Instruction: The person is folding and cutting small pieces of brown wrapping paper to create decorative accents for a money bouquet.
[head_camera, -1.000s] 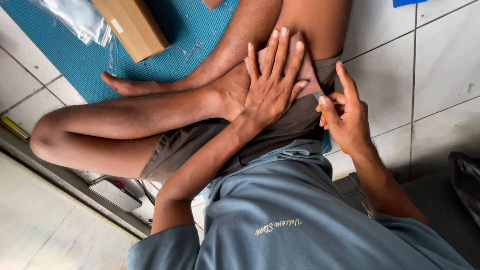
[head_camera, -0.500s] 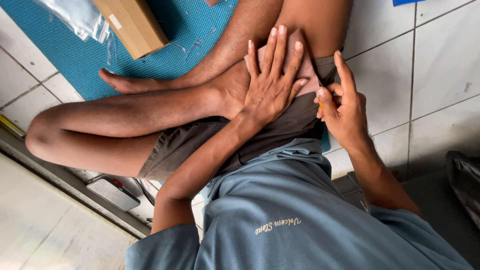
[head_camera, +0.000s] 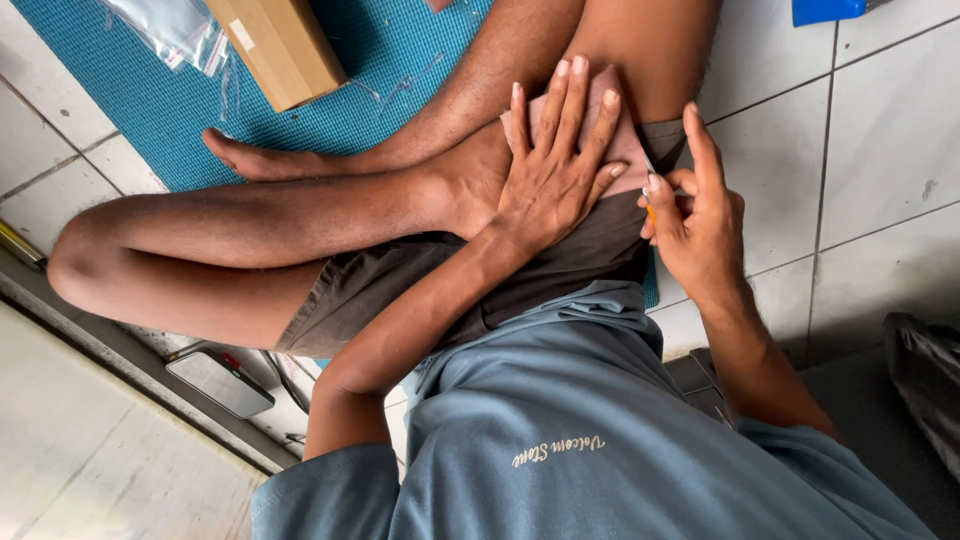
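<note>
I sit cross-legged on a tiled floor. My left hand (head_camera: 555, 175) lies flat, fingers spread, pressing a pinkish-brown flat piece (head_camera: 628, 150) against my thigh. My right hand (head_camera: 700, 215) is at the piece's right edge, with its fingers pinched on a thin orange tool (head_camera: 650, 212) and the index finger stretched out. Most of the tool is hidden inside the fingers, so I cannot tell what kind it is. The tool's tip meets the edge of the piece just beside my left little finger.
A teal mat (head_camera: 180, 110) lies under my legs. On it rest a cardboard box (head_camera: 285, 45) and a clear plastic bag (head_camera: 170, 30). A blue object (head_camera: 830, 10) sits at the top right. A flat grey device (head_camera: 220, 380) lies by my knee, and dark cloth (head_camera: 925, 380) at the right.
My right hand has edged slightly closer to the piece's edge. My left hand stays flat on the piece.
</note>
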